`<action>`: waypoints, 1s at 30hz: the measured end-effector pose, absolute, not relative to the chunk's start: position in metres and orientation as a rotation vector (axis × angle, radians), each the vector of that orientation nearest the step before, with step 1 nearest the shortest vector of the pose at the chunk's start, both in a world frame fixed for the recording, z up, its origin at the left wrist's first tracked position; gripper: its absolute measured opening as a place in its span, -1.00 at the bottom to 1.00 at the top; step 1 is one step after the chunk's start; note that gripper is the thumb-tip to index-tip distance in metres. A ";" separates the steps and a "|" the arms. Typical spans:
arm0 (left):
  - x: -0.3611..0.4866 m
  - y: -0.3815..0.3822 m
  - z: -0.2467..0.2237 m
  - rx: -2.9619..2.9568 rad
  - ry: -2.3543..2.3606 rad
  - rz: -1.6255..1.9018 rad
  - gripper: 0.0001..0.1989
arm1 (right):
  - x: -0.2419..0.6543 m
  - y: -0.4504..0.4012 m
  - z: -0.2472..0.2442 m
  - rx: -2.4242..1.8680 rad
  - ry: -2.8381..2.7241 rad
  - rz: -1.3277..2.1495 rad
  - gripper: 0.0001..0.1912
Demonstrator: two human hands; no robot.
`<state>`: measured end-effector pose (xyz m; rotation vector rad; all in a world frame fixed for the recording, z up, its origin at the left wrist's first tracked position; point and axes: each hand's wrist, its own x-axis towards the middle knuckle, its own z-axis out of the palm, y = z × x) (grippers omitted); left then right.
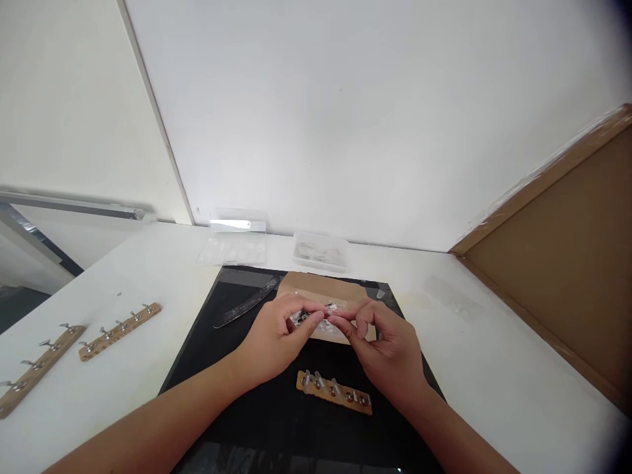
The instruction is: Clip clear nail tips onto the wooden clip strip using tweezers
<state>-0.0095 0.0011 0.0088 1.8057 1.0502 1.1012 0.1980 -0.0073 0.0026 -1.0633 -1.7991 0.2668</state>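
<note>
My left hand (286, 329) and my right hand (382, 336) meet fingertip to fingertip at the middle. Both are pinched closed; whatever lies between the fingertips is too small to make out. Beneath them a clear tray with small pale and dark pieces (297, 317) rests on brown paper (320, 284), partly covered by my fingers. Nearer to me, a wooden strip (340, 398) bears several round metal holders, some with clear nail-shaped tips on them. A dark curved nail file (249, 304) lies left of the paper, on the black mat (237, 395).
Two wooden strips with metal clips, one (121, 332) nearer the mat and one (42, 368) farther left, lie on the white table (162, 263). Behind the mat are an open clear case (234, 250) and a translucent box (320, 252). A brown-edged panel (557, 263) stands right.
</note>
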 end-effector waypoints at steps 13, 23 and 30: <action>-0.015 0.001 0.018 1.764 0.981 0.992 -0.85 | 0.200 -0.008 0.007 -0.880 -1.886 0.136 -0.59; -0.015 0.004 0.020 1.576 0.861 0.940 -0.77 | 0.202 -0.012 0.012 -0.782 -1.879 0.131 -0.56; -0.018 0.009 0.020 1.483 0.845 0.966 -0.70 | 0.204 -0.011 0.008 -0.796 -1.842 0.148 -0.54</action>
